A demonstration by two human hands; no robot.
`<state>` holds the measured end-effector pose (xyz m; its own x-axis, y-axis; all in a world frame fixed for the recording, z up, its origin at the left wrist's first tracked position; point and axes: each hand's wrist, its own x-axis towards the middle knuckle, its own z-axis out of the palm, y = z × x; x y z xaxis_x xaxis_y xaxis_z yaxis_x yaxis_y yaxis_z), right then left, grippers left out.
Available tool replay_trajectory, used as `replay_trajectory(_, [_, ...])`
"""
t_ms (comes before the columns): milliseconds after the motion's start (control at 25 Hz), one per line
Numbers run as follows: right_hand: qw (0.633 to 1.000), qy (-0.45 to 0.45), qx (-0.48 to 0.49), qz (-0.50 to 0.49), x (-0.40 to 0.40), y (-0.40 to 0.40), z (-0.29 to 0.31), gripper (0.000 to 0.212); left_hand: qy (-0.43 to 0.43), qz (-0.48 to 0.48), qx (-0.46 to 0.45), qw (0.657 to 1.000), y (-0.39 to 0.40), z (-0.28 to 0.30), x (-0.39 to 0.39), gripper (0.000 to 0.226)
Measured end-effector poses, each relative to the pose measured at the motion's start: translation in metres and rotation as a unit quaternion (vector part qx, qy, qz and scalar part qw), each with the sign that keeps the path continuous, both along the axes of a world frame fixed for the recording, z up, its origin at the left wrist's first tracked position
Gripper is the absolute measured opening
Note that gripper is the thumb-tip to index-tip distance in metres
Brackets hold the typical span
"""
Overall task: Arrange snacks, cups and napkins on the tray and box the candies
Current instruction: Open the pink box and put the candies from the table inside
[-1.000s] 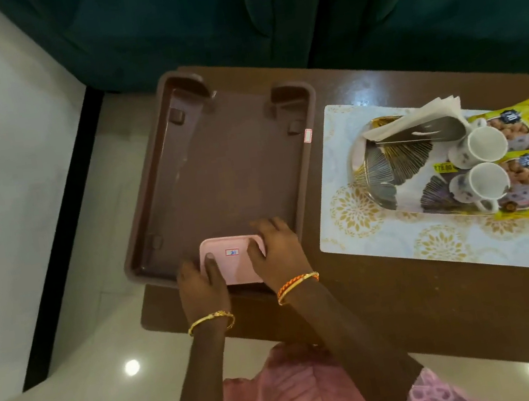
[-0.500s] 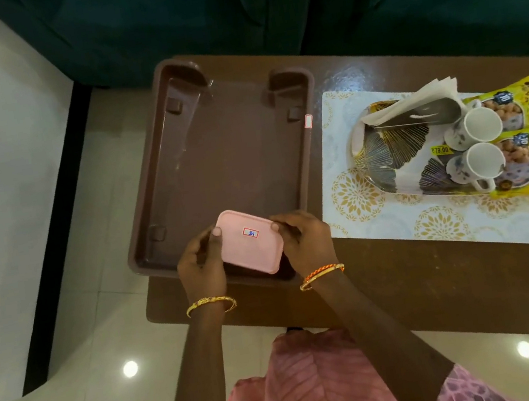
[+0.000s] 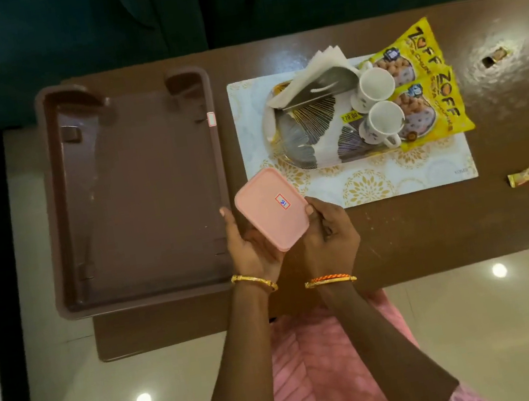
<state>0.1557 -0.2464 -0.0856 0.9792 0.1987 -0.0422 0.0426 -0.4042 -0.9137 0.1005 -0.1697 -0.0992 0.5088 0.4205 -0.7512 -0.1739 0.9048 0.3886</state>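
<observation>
A small pink box [image 3: 271,209] with a lid and a price sticker is held in both hands above the brown table, just right of the brown crate [image 3: 138,191]. My left hand [image 3: 250,243] cups its left and under side; my right hand [image 3: 329,228] grips its right edge. On a patterned tray [image 3: 302,139] stand two white cups [image 3: 377,104], a napkin holder with napkins [image 3: 317,79] and two yellow snack packets [image 3: 427,83]. Wrapped candies [image 3: 520,177] lie scattered on the table at the right.
The tray sits on a white and gold placemat [image 3: 389,174]. The crate fills the table's left end and overhangs its edge. A dark green sofa [image 3: 226,0] runs behind the table. More candies [image 3: 495,57] lie at the far right.
Both hands lifted the pink box out of the crate's near corner and carried it right, over the table beside the placemat. The view shifted right, showing the candies.
</observation>
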Motion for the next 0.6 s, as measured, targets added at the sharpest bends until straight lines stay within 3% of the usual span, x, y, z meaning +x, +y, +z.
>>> replay_trajectory(120, [0.999,-0.034,-0.021,-0.015,0.017,-0.034,-0.017,0.016,-0.051,-0.056,-0.025,0.997,-0.022,-0.018,0.028,0.074])
replay_trajectory(240, [0.996,-0.055,-0.070,0.000,0.041,-0.072,-0.029,0.020,-0.021,-0.092,-0.051,0.994,-0.047,-0.026,0.066,0.074])
replay_trajectory(320, [0.987,-0.108,-0.103,0.058,0.057,-0.101,-0.032,0.027,0.006,-0.107,-0.055,0.993,-0.067,-0.028,0.091,0.075])
replay_trajectory(440, [0.946,-0.234,-0.110,0.194,0.086,-0.151,-0.038,0.032,0.039,-0.122,-0.080,0.989,-0.103,-0.031,0.129,0.083])
replay_trajectory(600, [0.898,-0.276,-0.110,0.324,0.128,-0.208,-0.046,0.035,0.088,-0.175,-0.106,0.975,-0.147,-0.042,0.168,0.086])
